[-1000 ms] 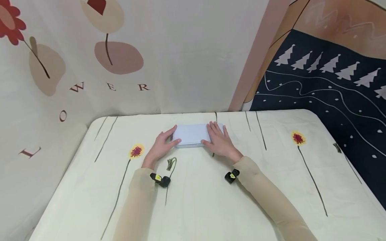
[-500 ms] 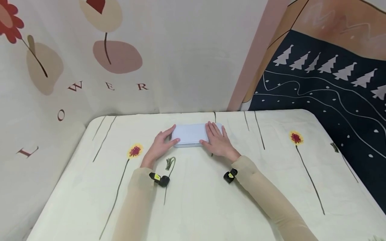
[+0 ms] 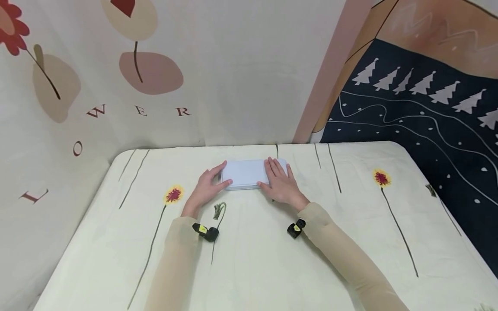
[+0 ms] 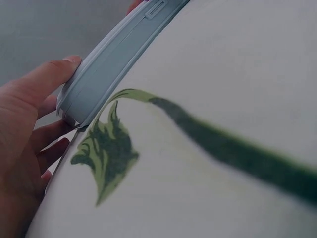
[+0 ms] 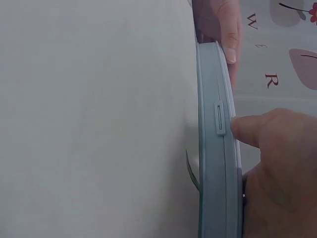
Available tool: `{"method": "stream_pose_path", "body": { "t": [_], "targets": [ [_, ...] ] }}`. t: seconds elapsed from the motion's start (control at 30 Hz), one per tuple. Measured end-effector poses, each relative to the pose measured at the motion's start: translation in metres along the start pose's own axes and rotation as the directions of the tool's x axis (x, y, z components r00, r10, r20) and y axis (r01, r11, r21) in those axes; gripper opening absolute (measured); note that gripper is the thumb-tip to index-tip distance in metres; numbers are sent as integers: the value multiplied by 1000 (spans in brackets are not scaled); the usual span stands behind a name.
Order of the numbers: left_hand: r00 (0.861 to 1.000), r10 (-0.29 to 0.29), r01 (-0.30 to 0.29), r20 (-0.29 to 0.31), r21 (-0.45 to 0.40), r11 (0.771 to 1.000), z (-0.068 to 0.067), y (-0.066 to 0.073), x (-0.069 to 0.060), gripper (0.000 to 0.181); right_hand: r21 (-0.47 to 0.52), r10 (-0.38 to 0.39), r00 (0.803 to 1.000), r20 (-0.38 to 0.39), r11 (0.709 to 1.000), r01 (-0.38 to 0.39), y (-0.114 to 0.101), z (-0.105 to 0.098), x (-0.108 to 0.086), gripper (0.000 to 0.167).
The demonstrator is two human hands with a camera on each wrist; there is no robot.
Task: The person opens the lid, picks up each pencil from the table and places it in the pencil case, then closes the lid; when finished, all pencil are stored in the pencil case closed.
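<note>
A pale blue flat case (image 3: 245, 172) with a small clasp (image 5: 220, 118) on its front side lies closed near the far edge of the table. My left hand (image 3: 205, 190) holds the left end: the thumb (image 4: 69, 62) is at the front corner's top edge, and the other fingers lie round the short end. On the right part of the lid, my right hand (image 3: 283, 183) rests flat with its fingers straight. Its thumb (image 5: 250, 130) touches the front top edge near the clasp. The case's underside is hidden.
The table wears a white cloth (image 3: 249, 259) printed with flowers and stems. Behind it hangs a pale curtain (image 3: 241, 86) with printed letters. A dark panel with white trees (image 3: 408, 108) stands at the right. Both wrists carry small black cameras.
Both hands keep their places on the case, which lies still. Only the head view has shifted slightly.
</note>
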State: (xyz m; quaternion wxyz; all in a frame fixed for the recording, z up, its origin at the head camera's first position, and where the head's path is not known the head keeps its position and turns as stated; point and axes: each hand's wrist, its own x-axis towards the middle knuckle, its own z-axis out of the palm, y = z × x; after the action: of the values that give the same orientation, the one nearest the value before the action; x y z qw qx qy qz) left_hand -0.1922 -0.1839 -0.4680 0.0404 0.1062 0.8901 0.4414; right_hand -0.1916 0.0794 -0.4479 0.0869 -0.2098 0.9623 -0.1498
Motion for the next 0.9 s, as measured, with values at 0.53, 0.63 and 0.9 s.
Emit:
{"method": "stream_pose_path", "body": {
  "t": [0.53, 0.63, 0.9],
  "targets": [
    [998, 52, -53, 19, 42, 998, 8, -2, -1, 68, 117, -34, 997, -74, 992, 42, 11, -2, -8, 71],
    [997, 59, -61, 41, 56, 997, 7, -1, -4, 67, 159, -72, 991, -109, 983, 89, 15, -6, -12, 65],
    [997, 66, -68, 29, 93, 993, -6, 1, -17, 64, 209, -103, 983, -154, 969, 134, 29, -15, -26, 56]
  ]
}}
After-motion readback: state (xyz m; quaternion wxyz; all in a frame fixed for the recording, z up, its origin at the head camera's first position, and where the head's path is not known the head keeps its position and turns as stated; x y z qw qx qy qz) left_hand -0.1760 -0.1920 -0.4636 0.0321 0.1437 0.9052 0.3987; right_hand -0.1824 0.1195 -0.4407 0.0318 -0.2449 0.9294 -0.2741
